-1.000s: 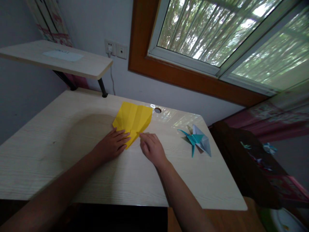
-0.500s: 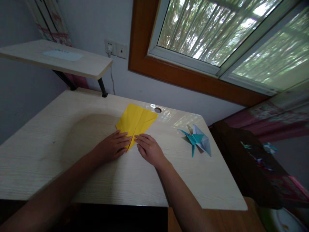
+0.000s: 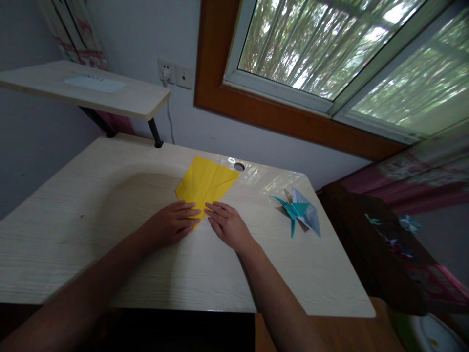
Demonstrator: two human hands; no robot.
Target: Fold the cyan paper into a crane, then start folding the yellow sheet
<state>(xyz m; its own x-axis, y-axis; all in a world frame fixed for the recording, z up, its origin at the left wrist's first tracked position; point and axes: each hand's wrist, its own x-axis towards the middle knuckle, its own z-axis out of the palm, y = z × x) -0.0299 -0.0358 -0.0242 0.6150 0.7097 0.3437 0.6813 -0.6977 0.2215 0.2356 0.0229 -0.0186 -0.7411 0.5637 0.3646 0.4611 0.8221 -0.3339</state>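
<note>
a person's left hand (image 3: 169,226) and right hand (image 3: 227,225) lie flat, palms down, on the near tip of a folded sheet of yellow paper (image 3: 205,182) in the middle of a pale wood-grain surface (image 3: 91,230) under a wood-framed window (image 3: 330,63). the fingers of both hands are spread open and pressed onto the paper rather than gripping it, their tips nearly meeting over the central crease. the sheet lies flat, its wide end pointing away toward a round cable hole (image 3: 239,166) at the back edge.

the step in hand looks like flattening a fold: the flaps are already drawn toward the centre line and the hands appear to be setting the crease. the next move would likely call for firm, even pressure run outward along the fold, with the two sides kept lined up so the point stays sharp.

to the right, well apart from the hands, sits a finished blue and grey folded paper bird (image 3: 300,211). a white double wall socket (image 3: 175,74) with a plug in it is mounted beside a raised pale wooden shelf (image 3: 110,98). no brand, label or writing can be read anywhere.
</note>
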